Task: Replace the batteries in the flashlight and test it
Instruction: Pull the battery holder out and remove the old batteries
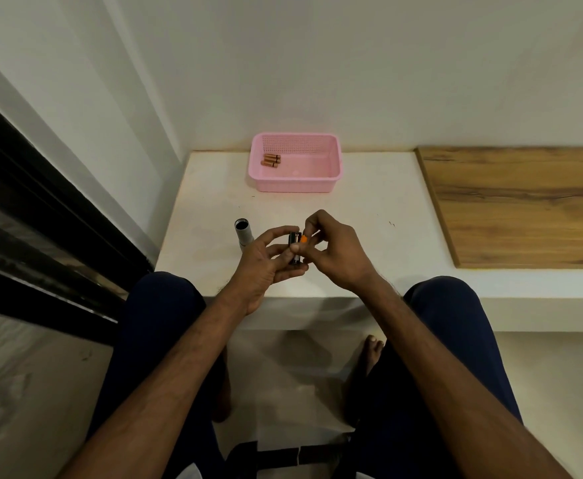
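Black battery holder (295, 250), gripped by left hand (266, 271); orange-tipped battery (303, 239), pinched by right hand (333, 252); grey open-ended flashlight tube (243, 234) alongside.

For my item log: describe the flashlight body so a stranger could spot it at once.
On the white ledge in the room's corner, a pink perforated plastic basket sits at the back. Nearer the person, just left of the left hand, rests the grey cylindrical flashlight tube. It alone sits loose on the ledge, dark open end showing, unlike the copper-coloured batteries inside the basket.
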